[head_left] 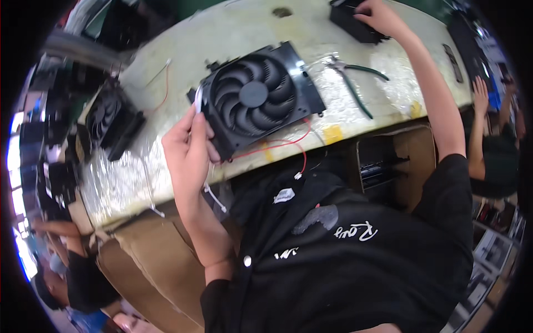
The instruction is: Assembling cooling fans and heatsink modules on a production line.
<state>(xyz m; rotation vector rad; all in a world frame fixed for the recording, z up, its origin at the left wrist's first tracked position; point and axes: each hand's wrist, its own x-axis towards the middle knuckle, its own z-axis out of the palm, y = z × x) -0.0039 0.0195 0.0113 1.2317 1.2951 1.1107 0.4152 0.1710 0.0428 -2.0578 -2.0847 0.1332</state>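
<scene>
Fingers (194, 130) of the left hand (186, 152) are closed around the lower-left edge of a black fan assembly (258, 100), held tilted at frame centre over the table (222, 33). A red wire (288, 145) is trailed below it. The right hand (383, 19), at the upper right, is laid on a black box (350, 22); how far its fingers are closed cannot be told. Green-handled pliers (355, 83) are placed right of the fan. Step judged: fetching a part while the fan is held. Next called for: a steady hold.
</scene>
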